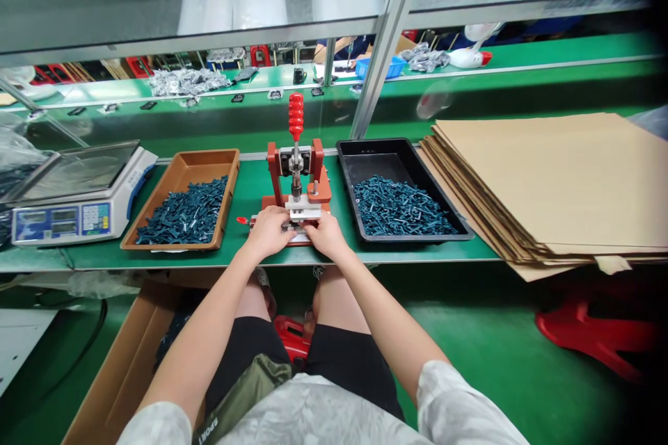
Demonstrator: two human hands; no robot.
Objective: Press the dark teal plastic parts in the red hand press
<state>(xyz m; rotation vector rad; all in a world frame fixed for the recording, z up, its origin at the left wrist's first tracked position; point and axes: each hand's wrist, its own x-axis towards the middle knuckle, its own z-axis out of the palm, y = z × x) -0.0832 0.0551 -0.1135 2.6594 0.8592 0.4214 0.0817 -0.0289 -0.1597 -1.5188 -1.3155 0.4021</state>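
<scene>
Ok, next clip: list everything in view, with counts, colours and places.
scale: 1, white-blue, bench left
brown tray: 1, brown, beside scale
teal parts: many, teal, both trays
press: 1, red, bench centre
black tray: 1, black, right of press
cardboard sheets: 1 stack, tan, bench right
bench: 1, green, under these
plastic bags: several, clear, shelf above
box: 1, brown, floor left
stool: 1, red, floor right
co-worker: 1, dark blue clothes, far bench
left hand: 1, bare, on press
right hand: 1, bare, on press
</scene>
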